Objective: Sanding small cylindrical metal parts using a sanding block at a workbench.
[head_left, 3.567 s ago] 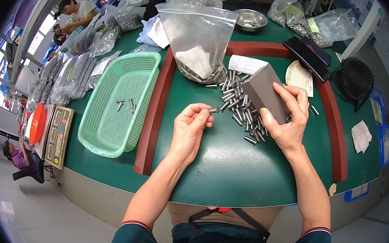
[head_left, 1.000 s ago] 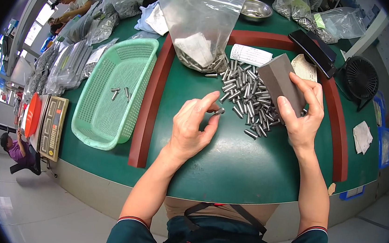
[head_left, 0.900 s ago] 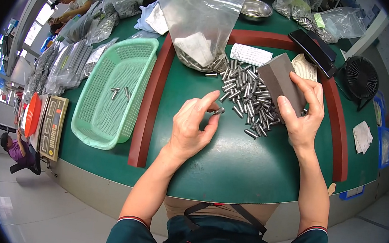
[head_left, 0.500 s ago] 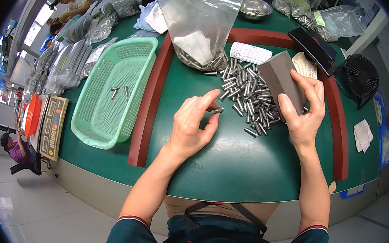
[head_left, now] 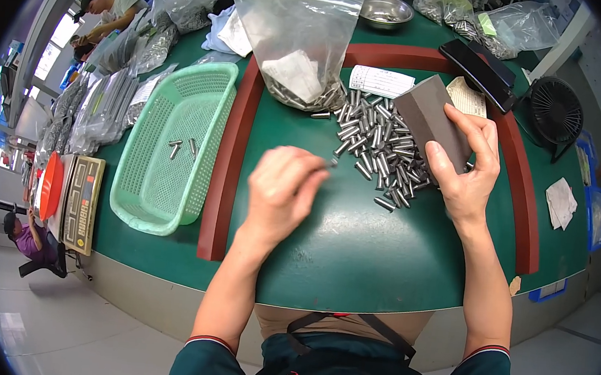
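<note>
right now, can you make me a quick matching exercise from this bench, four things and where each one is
Things:
1. grey block
2. small metal pin
3. green basket
4. steel bowl

Places:
a. far edge of the table
b. at the left hand's fingertips
c. left of the red rail
d. in the right hand

Pairs: 1-d, 2-b, 3-c, 4-a

left hand [head_left: 282, 189] fingers pinched, right hand [head_left: 465, 171] gripping
</note>
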Demonstrator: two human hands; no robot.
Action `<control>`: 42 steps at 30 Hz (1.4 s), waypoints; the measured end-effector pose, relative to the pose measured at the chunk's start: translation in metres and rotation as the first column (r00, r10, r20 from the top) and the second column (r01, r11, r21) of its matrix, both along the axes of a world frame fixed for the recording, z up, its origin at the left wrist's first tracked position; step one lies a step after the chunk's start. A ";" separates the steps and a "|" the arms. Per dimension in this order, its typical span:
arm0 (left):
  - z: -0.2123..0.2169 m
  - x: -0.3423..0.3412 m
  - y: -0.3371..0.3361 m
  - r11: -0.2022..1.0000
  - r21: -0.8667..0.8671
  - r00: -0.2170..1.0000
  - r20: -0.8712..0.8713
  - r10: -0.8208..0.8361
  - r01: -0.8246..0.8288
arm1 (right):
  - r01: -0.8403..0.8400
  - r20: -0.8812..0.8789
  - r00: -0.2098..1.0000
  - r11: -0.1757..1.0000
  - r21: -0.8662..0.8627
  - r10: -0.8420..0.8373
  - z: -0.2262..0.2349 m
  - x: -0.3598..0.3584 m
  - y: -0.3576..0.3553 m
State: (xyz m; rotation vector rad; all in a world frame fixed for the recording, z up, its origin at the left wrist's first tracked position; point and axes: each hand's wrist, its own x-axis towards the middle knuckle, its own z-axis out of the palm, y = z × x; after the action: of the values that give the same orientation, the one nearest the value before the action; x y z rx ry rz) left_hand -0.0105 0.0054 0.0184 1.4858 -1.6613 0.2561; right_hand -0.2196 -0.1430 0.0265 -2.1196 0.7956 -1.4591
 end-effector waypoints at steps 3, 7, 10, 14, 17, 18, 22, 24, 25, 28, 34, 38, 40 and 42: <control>0.017 0.022 0.007 0.870 -0.353 0.910 0.105 0.401 -0.343 | 0.012 0.005 1.000 0.999 0.030 -0.012 -0.002 -0.002 0.000; 0.038 0.061 0.033 0.609 -0.418 0.682 -0.036 0.731 -0.674 | 0.014 -0.002 1.000 1.000 -0.002 -0.014 0.000 -0.001 0.000; 0.037 0.073 0.040 0.538 -0.375 0.596 -0.049 0.802 -0.755 | 0.005 0.019 1.000 0.999 0.032 -0.006 0.002 0.001 0.002; 0.032 0.034 0.016 0.754 -0.274 0.798 -0.111 0.592 -0.597 | 0.010 0.013 1.000 1.000 0.019 -0.010 0.000 0.000 0.001; 0.003 0.010 -0.007 0.927 -0.029 0.928 -0.035 0.372 -0.373 | 0.008 0.002 1.000 1.000 0.012 -0.008 -0.002 0.000 0.000; -0.008 0.005 -0.011 0.949 0.067 0.943 -0.108 0.315 -0.309 | 0.008 0.000 1.000 1.000 0.010 -0.008 -0.002 0.000 0.000; -0.031 -0.003 -0.025 0.921 0.360 0.933 -0.257 0.250 -0.147 | 0.001 -0.013 1.000 1.000 0.016 -0.001 -0.002 0.001 0.002; -0.032 -0.008 -0.028 0.918 0.359 0.939 -0.225 0.260 -0.168 | -0.001 -0.010 1.000 1.000 0.017 0.001 -0.003 0.002 0.003; -0.031 -0.010 -0.029 0.915 0.356 0.943 -0.193 0.271 -0.190 | -0.005 -0.007 1.000 1.000 0.016 0.006 -0.003 0.003 0.004; -0.039 -0.008 -0.036 0.930 0.298 0.962 -0.099 0.254 -0.214 | -0.005 -0.019 1.000 1.000 0.002 0.005 -0.002 0.003 0.004; -0.025 -0.005 -0.025 0.948 0.235 0.937 -0.226 0.267 -0.213 | 0.007 -0.002 1.000 1.000 0.001 -0.007 -0.003 0.003 0.002; -0.020 0.003 -0.012 0.939 0.343 0.764 -0.595 0.250 -0.041 | 0.006 -0.001 1.000 1.000 0.005 -0.006 -0.002 0.003 0.001; -0.015 0.005 -0.010 0.950 0.267 0.478 -0.864 0.161 0.162 | 0.006 0.003 1.000 1.000 0.006 -0.006 -0.001 0.003 0.002; -0.014 0.008 -0.010 0.940 0.196 0.196 -0.970 0.144 0.280 | 0.011 0.002 1.000 1.000 0.015 -0.011 -0.002 0.001 0.002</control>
State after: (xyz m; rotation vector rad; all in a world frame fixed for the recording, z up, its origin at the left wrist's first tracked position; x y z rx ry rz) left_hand -0.0025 -0.0042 0.0046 1.2662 -0.6191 -0.9773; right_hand -0.2182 -0.1407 0.0242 -2.1058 0.8160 -1.4557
